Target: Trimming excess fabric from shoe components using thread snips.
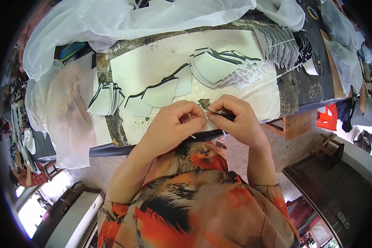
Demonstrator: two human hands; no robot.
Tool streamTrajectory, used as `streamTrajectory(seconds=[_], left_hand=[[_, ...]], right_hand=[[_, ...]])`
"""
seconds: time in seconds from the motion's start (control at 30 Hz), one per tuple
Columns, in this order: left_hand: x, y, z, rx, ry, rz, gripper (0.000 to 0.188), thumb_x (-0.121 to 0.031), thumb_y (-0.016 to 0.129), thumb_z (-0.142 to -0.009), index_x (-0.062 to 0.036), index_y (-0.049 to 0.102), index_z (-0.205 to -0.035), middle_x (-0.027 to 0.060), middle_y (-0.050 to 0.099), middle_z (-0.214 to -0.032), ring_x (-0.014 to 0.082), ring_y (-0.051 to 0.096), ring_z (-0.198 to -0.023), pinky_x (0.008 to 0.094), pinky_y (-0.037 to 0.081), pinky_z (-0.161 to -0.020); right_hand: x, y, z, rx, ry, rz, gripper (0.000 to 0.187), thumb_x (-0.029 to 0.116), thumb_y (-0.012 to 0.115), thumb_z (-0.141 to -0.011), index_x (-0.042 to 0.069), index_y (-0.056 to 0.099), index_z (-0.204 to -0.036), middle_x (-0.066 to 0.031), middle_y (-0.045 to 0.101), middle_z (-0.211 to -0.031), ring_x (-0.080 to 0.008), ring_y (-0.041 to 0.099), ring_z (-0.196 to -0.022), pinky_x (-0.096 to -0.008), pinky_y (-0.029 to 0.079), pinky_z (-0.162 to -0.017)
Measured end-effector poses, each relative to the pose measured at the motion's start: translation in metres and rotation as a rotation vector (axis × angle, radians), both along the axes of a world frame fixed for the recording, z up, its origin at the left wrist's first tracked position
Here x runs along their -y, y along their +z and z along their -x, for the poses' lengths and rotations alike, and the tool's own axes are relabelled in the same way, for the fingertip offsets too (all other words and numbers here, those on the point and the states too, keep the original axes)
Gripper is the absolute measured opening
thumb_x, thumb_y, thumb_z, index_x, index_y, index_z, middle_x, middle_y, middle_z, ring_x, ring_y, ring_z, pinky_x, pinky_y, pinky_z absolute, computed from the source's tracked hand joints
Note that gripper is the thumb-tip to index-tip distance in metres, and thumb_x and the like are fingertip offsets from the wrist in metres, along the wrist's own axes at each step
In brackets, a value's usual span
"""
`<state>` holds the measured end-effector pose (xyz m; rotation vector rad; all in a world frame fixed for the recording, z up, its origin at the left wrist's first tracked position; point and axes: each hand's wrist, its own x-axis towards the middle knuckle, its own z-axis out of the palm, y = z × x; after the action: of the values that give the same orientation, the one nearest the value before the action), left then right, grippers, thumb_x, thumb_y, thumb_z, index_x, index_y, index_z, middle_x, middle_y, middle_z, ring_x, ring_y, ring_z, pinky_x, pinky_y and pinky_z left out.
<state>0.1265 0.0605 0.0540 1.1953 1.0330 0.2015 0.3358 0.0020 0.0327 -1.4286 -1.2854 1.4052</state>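
Observation:
Close together at the table's near edge, both hands are raised in front of me. My left hand (175,124) is closed in a pinch, and what its fingertips hold is too small to make out. A slim dark tool (223,115) lies within the curled fingers of my right hand (240,120), its tip pointing toward the left hand. Bits of white string (225,133) show beneath the hands. Just beyond them, white cut pieces with black edging (159,93) lie joined in a chain. Farther right, a fanned pile of similar pieces (215,70) rests on the white sheet (153,56).
A small bundle of edged pieces (107,99) sits at left, beside a translucent plastic bag (72,103). Grey pieces tied in a stack (279,47) stand at the far right. White plastic sheeting (144,20) lines the back. A red stool (327,118) stands beyond the table's right.

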Motion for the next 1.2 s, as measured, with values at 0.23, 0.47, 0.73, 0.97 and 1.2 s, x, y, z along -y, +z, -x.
streamTrajectory(seconds=[0.23, 0.47, 0.73, 0.97, 1.2], left_hand=[[0.002, -0.007, -0.007, -0.068, -0.014, -0.241, 0.02, -0.019, 0.066, -0.084, 0.0, 0.068, -0.09, 0.008, 0.062, -0.079, 0.016, 0.056, -0.07, 0.0317, 0.046, -0.066], [-0.012, -0.004, 0.0, 0.024, -0.065, 0.161, 0.018, -0.018, 0.065, -0.086, 0.0, 0.067, -0.085, 0.0011, 0.062, -0.076, 0.0076, 0.053, -0.071, 0.027, 0.044, -0.065], [-0.016, -0.024, 0.006, 0.119, -0.134, 0.138, 0.016, -0.017, 0.063, -0.086, -0.0024, 0.064, -0.079, -0.0034, 0.054, -0.07, 0.0055, 0.047, -0.067, 0.0252, 0.038, -0.061], [-0.016, -0.028, 0.026, 0.152, -0.201, 0.136, 0.016, -0.016, 0.063, -0.084, -0.0021, 0.062, -0.077, -0.0027, 0.055, -0.069, 0.0058, 0.048, -0.066, 0.0253, 0.04, -0.061], [-0.021, -0.01, 0.061, 0.077, -0.237, 0.163, 0.014, -0.014, 0.062, -0.085, -0.0015, 0.062, -0.078, -0.0031, 0.056, -0.07, 0.0053, 0.049, -0.068, 0.0249, 0.041, -0.062]], right_hand=[[-0.005, 0.001, -0.008, 0.035, 0.079, 0.047, 0.011, 0.002, 0.069, -0.09, -0.001, 0.07, -0.1, 0.0029, 0.061, -0.086, -0.0031, 0.05, -0.075, -0.0211, 0.041, -0.064], [-0.011, 0.011, -0.016, 0.038, 0.054, 0.127, 0.013, 0.005, 0.068, -0.091, -0.001, 0.071, -0.103, 0.0012, 0.062, -0.087, -0.0041, 0.051, -0.076, -0.0214, 0.042, -0.067], [-0.003, 0.003, 0.001, 0.122, 0.059, -0.023, 0.009, 0.003, 0.07, -0.085, -0.002, 0.065, -0.091, -0.0012, 0.059, -0.081, -0.0066, 0.052, -0.074, -0.0232, 0.042, -0.065], [0.01, 0.01, 0.013, 0.153, -0.063, 0.011, 0.008, 0.003, 0.071, -0.084, -0.001, 0.065, -0.089, 0.0005, 0.057, -0.078, -0.0049, 0.047, -0.071, -0.0228, 0.038, -0.062], [0.018, 0.007, 0.028, 0.165, -0.117, 0.001, 0.007, 0.004, 0.071, -0.086, 0.0, 0.065, -0.087, 0.0027, 0.056, -0.078, -0.0041, 0.045, -0.07, -0.0225, 0.037, -0.062]])
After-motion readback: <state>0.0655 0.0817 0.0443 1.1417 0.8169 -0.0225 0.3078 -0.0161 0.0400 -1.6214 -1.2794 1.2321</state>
